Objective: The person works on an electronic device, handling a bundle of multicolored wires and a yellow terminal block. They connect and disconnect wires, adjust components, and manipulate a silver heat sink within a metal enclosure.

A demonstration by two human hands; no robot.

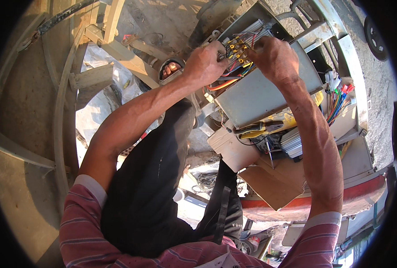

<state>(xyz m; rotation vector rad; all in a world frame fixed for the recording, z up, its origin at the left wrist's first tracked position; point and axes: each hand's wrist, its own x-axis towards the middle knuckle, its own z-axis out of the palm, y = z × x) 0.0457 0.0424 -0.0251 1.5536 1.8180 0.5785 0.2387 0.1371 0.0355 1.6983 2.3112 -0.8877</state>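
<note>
A terminal block (239, 50) with rows of screws and yellow lugs sits between my two hands, above a grey metal box. My left hand (207, 64) is closed with its fingertips at the block's left edge, next to several thin wires. On the other side, my right hand (276, 58) is closed with thumb and fingers at the block's right end. Fingertips of both hands are partly hidden. Red, blue and orange wires (227, 84) run below the block. Behind it lies a finned metal unit (256, 30) inside the box.
A grey metal panel (252, 100) lies near the box. Closer to me are yellow-handled pliers (258, 129), a screwdriver (270, 154), another finned unit (293, 142) and cardboard (272, 185). Loose coloured wires with plugs (339, 100) are at right; a wooden frame (64, 107) stands left.
</note>
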